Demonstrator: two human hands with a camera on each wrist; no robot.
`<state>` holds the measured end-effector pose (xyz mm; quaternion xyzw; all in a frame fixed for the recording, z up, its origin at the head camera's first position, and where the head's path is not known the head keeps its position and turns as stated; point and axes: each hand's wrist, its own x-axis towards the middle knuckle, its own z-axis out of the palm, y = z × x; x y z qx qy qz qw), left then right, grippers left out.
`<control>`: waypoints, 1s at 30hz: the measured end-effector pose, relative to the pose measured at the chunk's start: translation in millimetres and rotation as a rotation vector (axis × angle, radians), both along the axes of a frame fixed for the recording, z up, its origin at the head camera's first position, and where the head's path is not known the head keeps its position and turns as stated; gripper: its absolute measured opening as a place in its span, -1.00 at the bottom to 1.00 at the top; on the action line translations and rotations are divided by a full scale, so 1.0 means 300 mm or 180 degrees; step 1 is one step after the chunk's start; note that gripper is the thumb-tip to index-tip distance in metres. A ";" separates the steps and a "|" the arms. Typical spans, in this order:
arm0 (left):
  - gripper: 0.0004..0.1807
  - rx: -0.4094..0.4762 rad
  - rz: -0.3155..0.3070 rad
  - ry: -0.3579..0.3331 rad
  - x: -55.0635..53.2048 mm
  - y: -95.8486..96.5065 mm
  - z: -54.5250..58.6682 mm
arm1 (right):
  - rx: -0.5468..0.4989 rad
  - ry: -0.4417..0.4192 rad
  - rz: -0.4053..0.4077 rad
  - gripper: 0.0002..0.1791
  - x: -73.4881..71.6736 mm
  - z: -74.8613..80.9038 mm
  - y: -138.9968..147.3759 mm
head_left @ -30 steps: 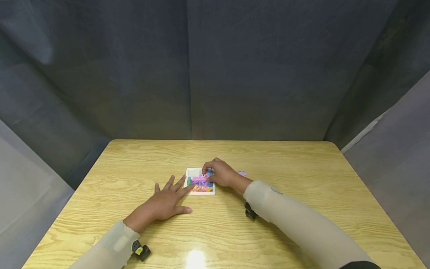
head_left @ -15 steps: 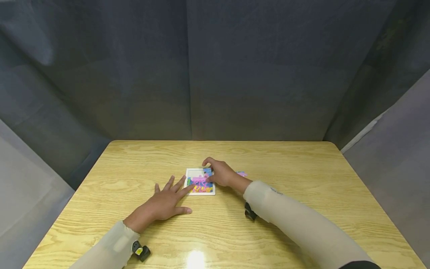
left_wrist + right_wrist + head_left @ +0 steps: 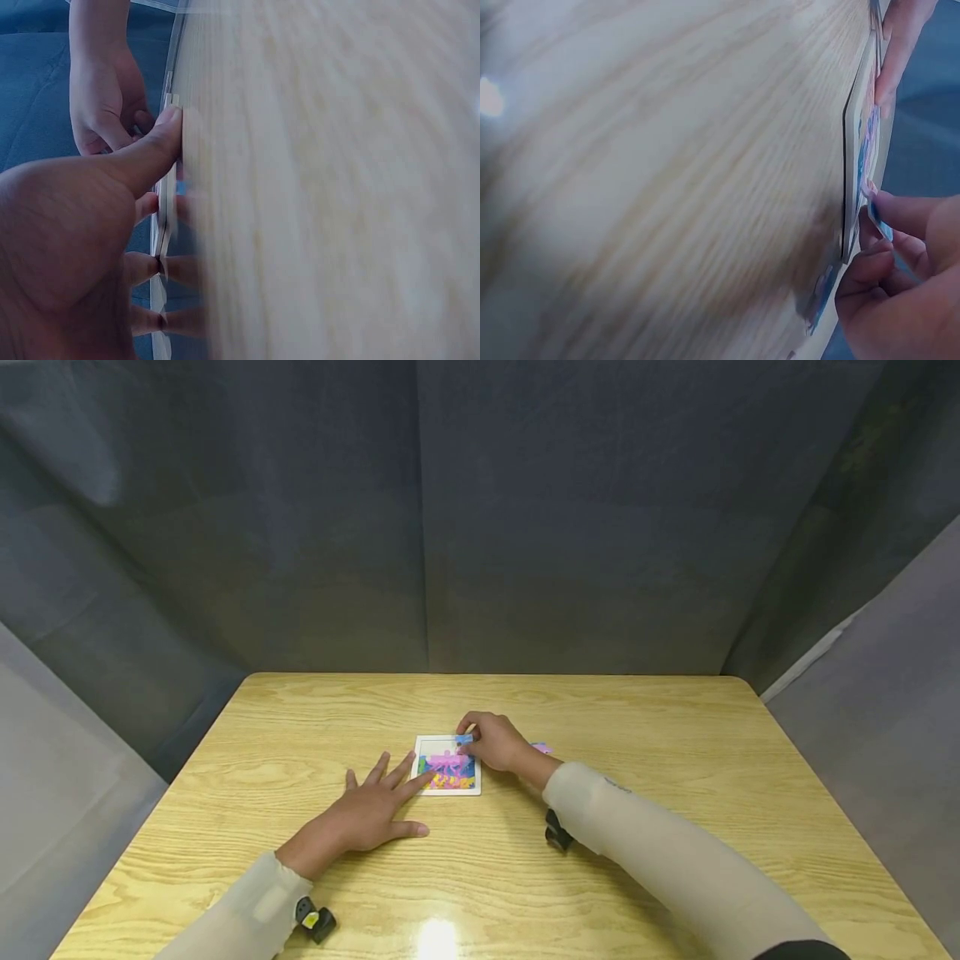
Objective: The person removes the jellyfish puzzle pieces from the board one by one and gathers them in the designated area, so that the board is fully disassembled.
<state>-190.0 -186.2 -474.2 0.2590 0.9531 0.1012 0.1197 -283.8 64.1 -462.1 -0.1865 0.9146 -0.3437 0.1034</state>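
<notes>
A small jigsaw puzzle in a white-bordered tray (image 3: 450,792) lies on the table, its lower part filled with pink, blue and yellow picture pieces. My left hand (image 3: 367,814) is spread flat at the tray's left side, index fingertip on the puzzle's lower left. Over the upper right corner, my right hand (image 3: 497,743) pinches a blue puzzle piece (image 3: 465,739) between thumb and fingers. In the right wrist view that piece (image 3: 881,223) stands tilted against the puzzle's surface. The tray's upper left interior shows pale and bare.
Another puzzle piece (image 3: 542,747), pink and blue, lies on the wooden table (image 3: 637,760) to the right of the tray, partly behind my right wrist. Dark curtains (image 3: 570,527) hang beyond the table's far edge.
My right index finger, raised off the piece half a second ago, is back on it. The piece, flat then at the upper right, is now tilted up. The left hand stays put.
</notes>
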 end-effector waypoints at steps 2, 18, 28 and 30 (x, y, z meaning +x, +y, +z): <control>-0.07 0.0001 0.0000 -0.0008 0.000 0.000 0.000 | -0.0030 -0.0011 -0.0037 -0.77 -0.001 -0.004 0.003; -0.07 0.0017 0.0002 -0.0018 -0.005 -0.002 -0.003 | -0.0299 -0.0121 -0.0156 -0.85 -0.007 -0.005 0.041; -0.07 0.0024 -0.0004 -0.0024 -0.005 -0.005 0.001 | -0.0470 -0.0236 -0.0252 -0.85 0.000 0.002 0.086; -0.06 0.0028 0.0000 -0.0033 -0.005 -0.004 0.001 | -0.0499 -0.0261 -0.0249 -0.85 0.001 0.003 0.101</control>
